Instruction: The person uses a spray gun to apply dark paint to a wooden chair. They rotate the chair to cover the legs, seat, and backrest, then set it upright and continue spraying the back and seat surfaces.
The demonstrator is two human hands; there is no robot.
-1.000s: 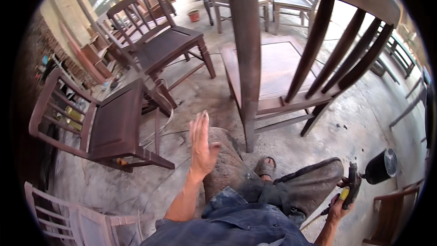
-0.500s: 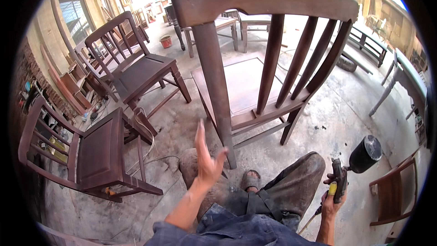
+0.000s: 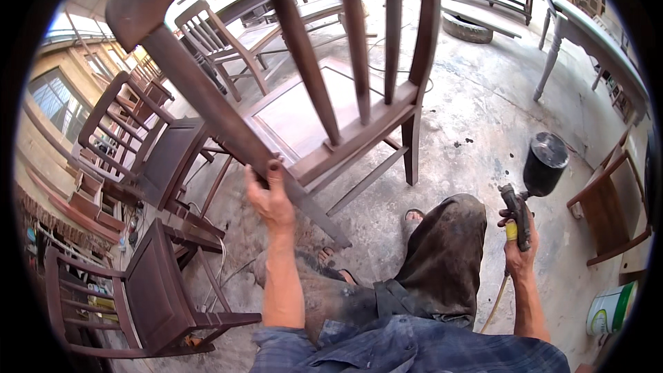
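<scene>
Right in front of me stands a brown wooden chair point(image 3: 207, 100), its slatted back toward me and its paler seat point(image 3: 314, 121) beyond. My left hand point(image 3: 271, 200) is closed round the chair's left rear post, low down near seat height, with the thumb on the near side. Off to the right, clear of the chair, my right hand point(image 3: 519, 242) grips a spray gun point(image 3: 516, 214) by its handle. The gun carries a black cup point(image 3: 545, 164) on its side, and a thin hose point(image 3: 495, 307) trails below my hand. Something yellow wraps the handle.
Two dark chairs point(image 3: 162, 287) point(image 3: 166, 159) stand at my left, with a cord on the concrete beside them. A grey table point(image 3: 587, 34) and a brown wooden piece point(image 3: 608, 211) are on the right, near a white-green bucket point(image 3: 611, 309). A tyre point(image 3: 467, 30) lies farther off.
My left hand, open and apart from the chair before, has taken hold of its left rear post. The chair appears tilted and farther left as my view has shifted. The spray gun stays in my right hand.
</scene>
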